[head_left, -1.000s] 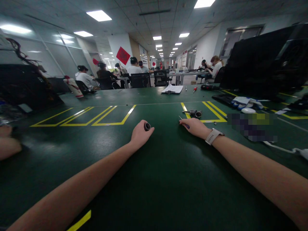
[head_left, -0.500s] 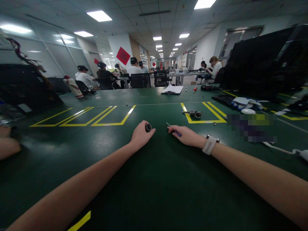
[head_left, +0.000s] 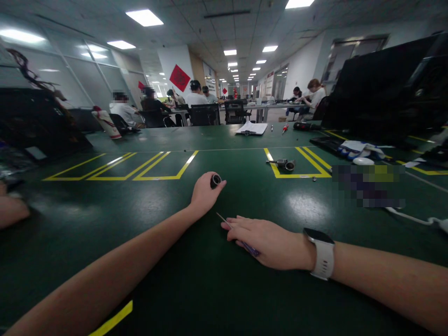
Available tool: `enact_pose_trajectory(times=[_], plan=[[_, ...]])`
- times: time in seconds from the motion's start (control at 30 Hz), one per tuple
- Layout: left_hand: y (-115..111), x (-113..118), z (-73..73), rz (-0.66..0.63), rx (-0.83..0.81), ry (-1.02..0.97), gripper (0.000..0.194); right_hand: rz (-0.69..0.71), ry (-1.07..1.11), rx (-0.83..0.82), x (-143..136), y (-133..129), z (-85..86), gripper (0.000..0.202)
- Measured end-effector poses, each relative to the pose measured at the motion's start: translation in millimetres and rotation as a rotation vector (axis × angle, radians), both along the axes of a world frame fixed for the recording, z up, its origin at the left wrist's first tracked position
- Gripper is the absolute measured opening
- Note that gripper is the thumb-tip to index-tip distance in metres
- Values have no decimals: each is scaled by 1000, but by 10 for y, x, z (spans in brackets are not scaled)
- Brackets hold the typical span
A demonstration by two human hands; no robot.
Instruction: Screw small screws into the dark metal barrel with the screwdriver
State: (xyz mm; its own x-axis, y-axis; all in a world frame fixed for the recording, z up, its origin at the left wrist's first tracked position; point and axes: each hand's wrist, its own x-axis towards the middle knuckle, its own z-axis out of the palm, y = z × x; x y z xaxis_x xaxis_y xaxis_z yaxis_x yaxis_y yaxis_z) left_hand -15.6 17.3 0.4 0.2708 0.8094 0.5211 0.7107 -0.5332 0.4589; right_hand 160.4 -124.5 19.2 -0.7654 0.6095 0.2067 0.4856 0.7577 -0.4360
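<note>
My left hand [head_left: 205, 193] is wrapped round a short dark cylindrical part [head_left: 215, 180] whose round, metal-rimmed end faces up and toward me. Most of that part is hidden by the fingers. Lower and to the right, my right hand [head_left: 261, 240] grips a small screwdriver [head_left: 250, 248] with a purple handle. Its thin metal shaft [head_left: 224, 220] points up and left toward the left hand, without touching it. Beyond the hands, a metal and black part [head_left: 282, 163] with a thin stem and a round cup-like end lies inside a yellow taped outline.
A tiny metal piece [head_left: 314, 178] lies by the right tape. A clipboard with paper [head_left: 252, 128], a red screwdriver [head_left: 285, 129] and a dark tool [head_left: 306, 126] are at the back. White and blue gloves [head_left: 360, 150] lie right. Another person's hand [head_left: 12, 207] rests at far left.
My right hand has come nearer to me and lower, carrying the screwdriver, whose tip has shifted left and down. The left hand has stayed nearly in place with the dark part.
</note>
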Motion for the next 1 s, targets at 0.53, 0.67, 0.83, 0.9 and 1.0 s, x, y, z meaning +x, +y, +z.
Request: enact_pose_trajectory(times=[0.53,0.67,0.83,0.9,1.0], plan=[[-222,73,-84,-173,-371,-480,36,-577,1051,-722,158,246,-81,38],[-356,126,-79,-238,-538,-570,40,-589,976,-691,119,224,-64,39],[-445,170,-34,-325,-697,-692,47,-616,927,-642,99,232,-82,40],[-445,179,-26,-333,-728,-742,47,-622,899,-619,104,228,-80,40],[-422,185,-37,-351,-762,-814,47,-654,787,-519,104,178,-41,41]])
